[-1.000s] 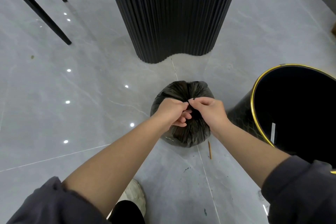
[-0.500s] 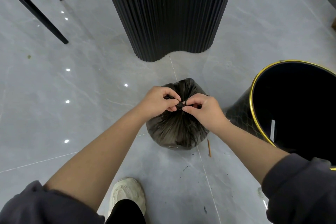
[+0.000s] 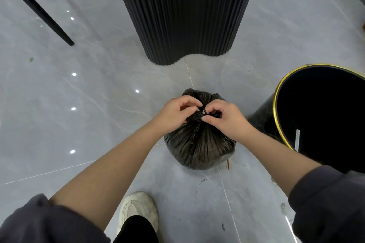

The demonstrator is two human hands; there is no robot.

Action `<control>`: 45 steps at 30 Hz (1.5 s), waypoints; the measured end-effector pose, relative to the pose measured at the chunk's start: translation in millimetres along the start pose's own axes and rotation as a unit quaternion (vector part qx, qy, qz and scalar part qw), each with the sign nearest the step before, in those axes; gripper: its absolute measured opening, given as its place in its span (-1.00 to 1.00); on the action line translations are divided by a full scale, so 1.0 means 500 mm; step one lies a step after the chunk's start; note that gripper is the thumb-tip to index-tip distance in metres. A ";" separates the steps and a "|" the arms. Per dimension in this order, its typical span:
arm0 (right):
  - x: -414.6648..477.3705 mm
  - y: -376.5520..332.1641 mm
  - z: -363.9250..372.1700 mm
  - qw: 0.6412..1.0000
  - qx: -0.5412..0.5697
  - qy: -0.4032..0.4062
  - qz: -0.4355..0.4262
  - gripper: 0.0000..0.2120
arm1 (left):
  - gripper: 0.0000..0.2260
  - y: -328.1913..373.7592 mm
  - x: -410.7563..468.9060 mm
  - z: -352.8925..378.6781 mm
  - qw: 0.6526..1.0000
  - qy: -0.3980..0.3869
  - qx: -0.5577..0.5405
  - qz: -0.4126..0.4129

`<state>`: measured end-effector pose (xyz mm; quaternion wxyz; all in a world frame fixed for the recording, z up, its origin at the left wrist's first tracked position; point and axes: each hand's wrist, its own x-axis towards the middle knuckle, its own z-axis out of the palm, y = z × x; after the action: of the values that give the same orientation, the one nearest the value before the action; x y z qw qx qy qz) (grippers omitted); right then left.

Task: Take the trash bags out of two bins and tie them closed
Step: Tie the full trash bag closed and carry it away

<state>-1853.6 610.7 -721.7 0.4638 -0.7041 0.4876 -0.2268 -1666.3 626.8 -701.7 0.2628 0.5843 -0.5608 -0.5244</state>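
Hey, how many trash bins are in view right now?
1. The gold-rimmed bin stands on the floor at the right, next to the trash bag being tied. Another bin may be outside the frame.

Left hand (image 3: 173,117), right hand (image 3: 229,119) — fingertips pinching, nearly meeting; forearms bare

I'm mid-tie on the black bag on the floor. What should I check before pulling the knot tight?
1. Trash bag out of the bin, resting on the floor: ok.
2. Left hand pinches the gathered neck: ok.
3. Right hand pinches it from the other side: ok.
4. Neck bunched with no gap: cannot tell, the fingers cover it.
5. Bag skin untorn on the visible side: ok.
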 end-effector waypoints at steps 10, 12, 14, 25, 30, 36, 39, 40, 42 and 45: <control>0.040 0.018 -0.025 0.995 0.018 -0.090 0.040 -0.87 | -0.89 0.000 0.055 -0.001 0.973 -0.034 0.195 0.122; 0.042 0.026 -0.029 0.993 0.043 -0.092 0.056 -0.85 | -0.91 0.004 0.067 -0.002 0.956 -0.066 0.241 0.150; 0.041 0.037 -0.030 0.992 0.066 -0.089 0.069 -0.86 | -0.92 0.002 0.078 -0.003 0.942 -0.100 0.272 0.169; 0.032 0.041 0.019 0.986 0.100 0.072 0.114 -0.90 | -0.92 -0.038 0.073 0.008 0.991 -0.091 0.095 0.023; 0.016 0.038 0.066 0.981 -0.021 0.149 0.121 -0.93 | -0.89 -0.049 0.062 0.031 0.996 -0.046 0.079 -0.004; 0.017 0.025 0.066 0.985 -0.006 0.141 0.100 -0.89 | -0.92 -0.053 0.047 0.023 0.997 -0.023 0.077 0.013; 0.017 0.020 0.068 0.983 0.031 0.155 0.098 -0.85 | -0.89 -0.052 0.034 0.034 0.996 0.048 0.069 0.028; 0.017 0.018 0.070 0.981 0.047 0.158 0.098 -0.84 | -0.88 -0.053 0.031 0.037 0.995 0.067 0.065 0.037; 0.015 0.019 0.069 0.980 0.077 0.156 0.092 -0.83 | -0.88 -0.056 0.032 0.042 0.992 0.092 0.064 0.050; 0.009 0.015 0.070 0.979 0.110 0.153 0.084 -0.78 | -0.87 -0.053 0.040 0.051 0.989 0.129 0.053 0.043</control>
<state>-1828.4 620.8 -745.3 0.4754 -0.5627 0.5821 -0.3443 -1683.1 621.8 -739.6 0.3238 0.6357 -0.5735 -0.4026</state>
